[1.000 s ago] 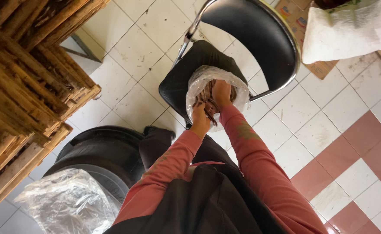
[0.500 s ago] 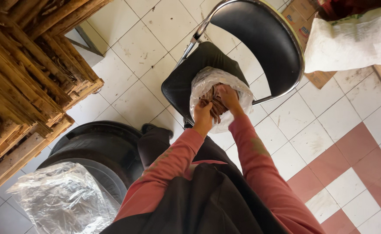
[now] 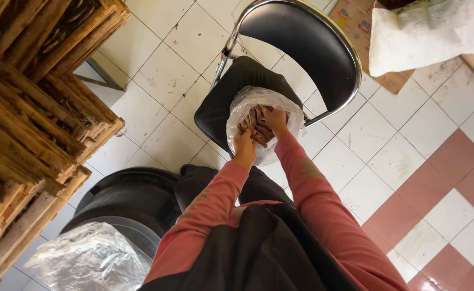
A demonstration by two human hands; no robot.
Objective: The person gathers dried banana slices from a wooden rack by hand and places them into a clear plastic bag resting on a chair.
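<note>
1. So, looking down from the head cam: both my hands are buried in the clear plastic bag [image 3: 264,108] sitting on the seat of the black chair [image 3: 301,48], up around 12 o'clock from my body

2. Progress-wise I'd call it somewhere in the middle. That bag already holds a decent heap of brown stick-like pieces [image 3: 258,126], but its mouth is wide open, nothing tied or closed off

3. Left hand [image 3: 244,144] is at the bag's near rim, roughly 7 o'clock on the opening. Fingers curled down over the plastic edge and the brown pieces, looks like a loose grip, though I can't tell exactly what it's pinching

4. Right hand [image 3: 275,119] sits deeper, near the middle of the bag. Fingers bent and partly closed, pressing on or grabbing the pieces; the tips are hidden so I can't say how tight

5. Other stuff: a second crumpled plastic bag [image 3: 88,258] in a black bin [image 3: 134,196] at 8 o'clock, stacked wooden crates [image 3: 37,102] at 10 o'clock, a white sack [image 3: 431,32] at 2 o'clock
</note>
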